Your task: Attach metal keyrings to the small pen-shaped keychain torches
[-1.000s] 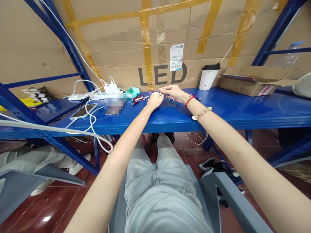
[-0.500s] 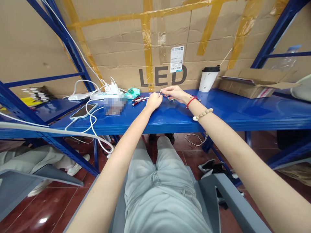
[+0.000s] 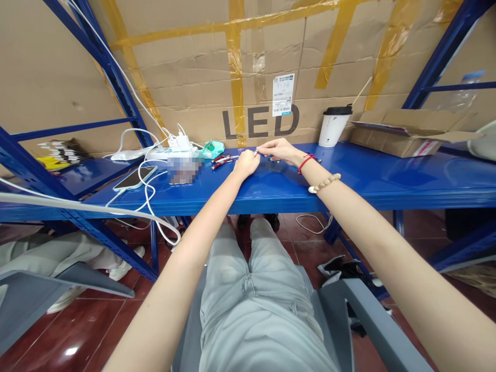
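My left hand (image 3: pixel 247 163) is closed low over the blue tabletop, its fingers curled round something small that they mostly hide. Right beside it, my right hand (image 3: pixel 281 150) pinches at a tiny silvery piece at the left hand's fingertips; I cannot make out its kind. Dark red pen-like sticks (image 3: pixel 222 162) with silvery ends lie left of my left hand. Under my right hand, small dark and greenish bits (image 3: pixel 274 159) show partly. A red cord and a beaded bracelet circle my right wrist and forearm.
A white paper cup (image 3: pixel 333 127) with a black lid and an open cardboard box (image 3: pixel 399 135) stand at the right. Leftward are a green packet (image 3: pixel 213 149), plugged white chargers (image 3: pixel 180 142), looping cables and a phone (image 3: pixel 135 177). Behind rises a big taped carton (image 3: pixel 186 72); a blue post (image 3: pixel 112 77) stands left.
My right fingers have come down slightly and closer to my left hand's fingertips. The small piece between the hands sits a little lower. Other things stay put, apart from a slight camera shift.
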### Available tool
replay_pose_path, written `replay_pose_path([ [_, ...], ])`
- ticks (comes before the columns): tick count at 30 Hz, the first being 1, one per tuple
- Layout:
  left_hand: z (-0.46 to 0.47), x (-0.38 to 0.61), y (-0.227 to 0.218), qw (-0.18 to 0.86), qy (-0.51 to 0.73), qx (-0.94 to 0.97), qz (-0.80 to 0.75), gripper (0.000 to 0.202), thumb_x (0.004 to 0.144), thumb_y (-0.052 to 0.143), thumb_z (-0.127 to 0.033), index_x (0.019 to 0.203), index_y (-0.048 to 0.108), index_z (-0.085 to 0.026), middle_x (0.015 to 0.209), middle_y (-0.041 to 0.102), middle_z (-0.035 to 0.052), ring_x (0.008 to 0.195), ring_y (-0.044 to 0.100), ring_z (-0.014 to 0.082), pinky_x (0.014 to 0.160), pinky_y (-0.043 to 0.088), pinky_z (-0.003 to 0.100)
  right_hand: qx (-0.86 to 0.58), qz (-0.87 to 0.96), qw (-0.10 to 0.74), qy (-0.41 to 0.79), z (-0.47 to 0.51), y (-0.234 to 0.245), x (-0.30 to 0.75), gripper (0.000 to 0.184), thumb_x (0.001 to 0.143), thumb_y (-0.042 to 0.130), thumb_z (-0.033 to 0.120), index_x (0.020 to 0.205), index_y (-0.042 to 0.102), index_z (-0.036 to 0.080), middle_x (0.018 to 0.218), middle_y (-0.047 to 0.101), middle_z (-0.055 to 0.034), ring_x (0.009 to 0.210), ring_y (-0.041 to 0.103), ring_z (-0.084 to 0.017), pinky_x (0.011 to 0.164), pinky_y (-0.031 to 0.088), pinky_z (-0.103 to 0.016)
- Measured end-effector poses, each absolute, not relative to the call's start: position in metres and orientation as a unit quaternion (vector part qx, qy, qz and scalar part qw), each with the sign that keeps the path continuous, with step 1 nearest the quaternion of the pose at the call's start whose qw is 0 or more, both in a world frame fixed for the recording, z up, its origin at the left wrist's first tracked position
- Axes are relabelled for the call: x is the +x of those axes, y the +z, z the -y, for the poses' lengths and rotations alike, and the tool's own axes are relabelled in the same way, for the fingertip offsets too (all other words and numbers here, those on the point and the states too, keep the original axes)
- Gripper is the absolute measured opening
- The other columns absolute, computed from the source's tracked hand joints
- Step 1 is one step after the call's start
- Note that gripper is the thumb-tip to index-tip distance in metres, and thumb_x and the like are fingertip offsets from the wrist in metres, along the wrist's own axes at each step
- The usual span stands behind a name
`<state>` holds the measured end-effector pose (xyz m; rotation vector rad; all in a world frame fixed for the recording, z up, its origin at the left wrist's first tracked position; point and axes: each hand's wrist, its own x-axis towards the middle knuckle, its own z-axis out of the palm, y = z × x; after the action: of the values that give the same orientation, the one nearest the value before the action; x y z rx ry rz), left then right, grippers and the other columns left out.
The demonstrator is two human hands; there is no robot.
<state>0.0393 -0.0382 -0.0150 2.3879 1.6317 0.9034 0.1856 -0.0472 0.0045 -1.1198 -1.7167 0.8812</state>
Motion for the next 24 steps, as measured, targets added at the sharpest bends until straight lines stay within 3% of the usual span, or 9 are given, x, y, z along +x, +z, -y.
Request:
replay_pose_path([
  [9, 0.0404, 0.0395, -0.0168, 0.061, 0.286, 0.788, -0.542, 0.038, 0.089, 0.031, -0.035, 0.089, 0.062, -0.012, 0.102, 0.065, 0.0163, 0.094, 0.061, 0.0252, 0.08, 0.045, 0.03, -0.444, 0.703, 0.425, 0.357, 0.0471, 0.0032, 0.1879, 0.045, 0.055, 0.077, 0.048, 0.082, 0.072, 0.011, 0.068, 0.061, -0.0031, 0.058, 0.042, -0.006, 0.046, 0.033, -0.018],
  [24, 0.0412, 0.0413, -0.0151, 0.05, 0.294, 0.779, -0.552, 0.032, 0.087, 0.033, -0.028, 0.09, 0.061, -0.013, 0.104, 0.065, 0.0154, 0.096, 0.06, 0.0246, 0.081, 0.044, 0.031, -0.441, 0.682, 0.454, 0.367, 0.0441, -0.0003, 0.187, 0.037, 0.064, 0.074, 0.042, 0.087, 0.071, 0.013, 0.077, 0.064, -0.004, 0.064, 0.048, -0.006, 0.048, 0.036, -0.014],
])
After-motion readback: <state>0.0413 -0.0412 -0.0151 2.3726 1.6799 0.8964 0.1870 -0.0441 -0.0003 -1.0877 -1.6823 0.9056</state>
